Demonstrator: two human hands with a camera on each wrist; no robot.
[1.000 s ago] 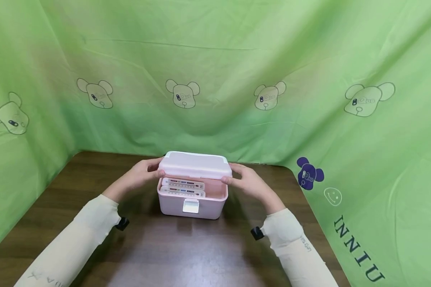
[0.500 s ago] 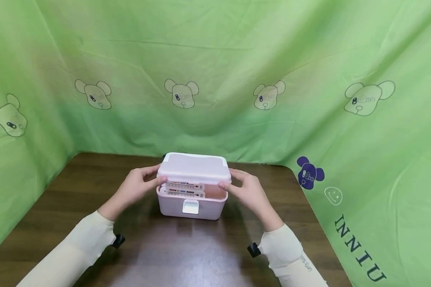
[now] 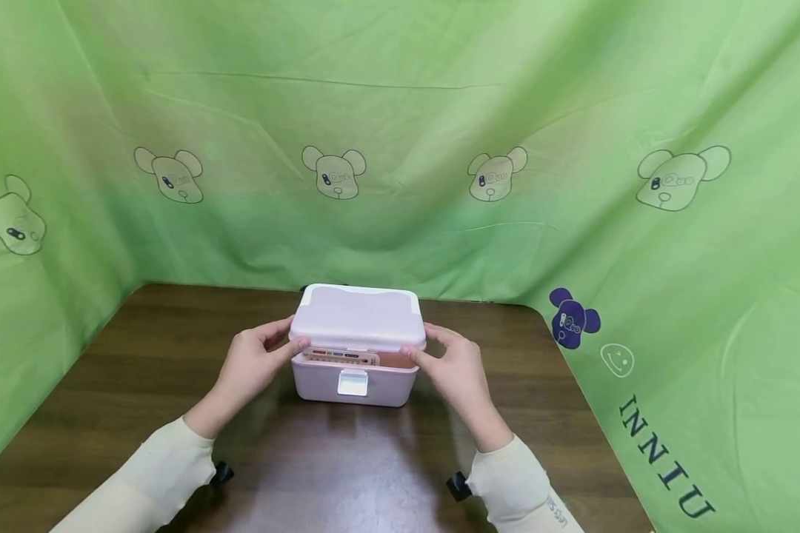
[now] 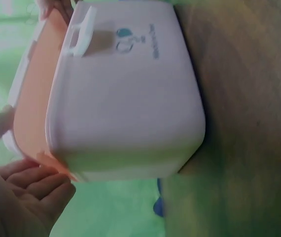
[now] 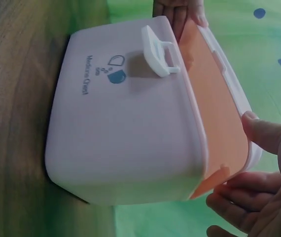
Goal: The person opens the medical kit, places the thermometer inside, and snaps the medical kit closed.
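A pale pink medicine box (image 3: pixel 387 388) stands on the table, its lid (image 3: pixel 363 318) partly raised over the front rim. My left hand (image 3: pixel 253 364) grips the lid's left front corner, thumb on the front edge and fingers along the side. At the opposite corner, my right hand (image 3: pixel 457 368) holds the lid the same way. Through the narrow gap shows a white strip with a printed scale (image 3: pixel 340 357), like a thermometer; most of the inside is hidden. The white latch (image 5: pixel 159 53) juts out from the box front, above a capsule print and "Medicine Chest" lettering.
The box rests near the back of a dark brown wooden table (image 3: pixel 333 466). A green curtain (image 3: pixel 407 237) with bear-head prints hangs behind the table and along both sides. Black wrist cameras sit under both pale sleeves (image 3: pixel 513 481).
Both hands have swung the lid down and forward, narrowing the gap. Two scale strips showed before; one shows now. The box body has stayed in place.
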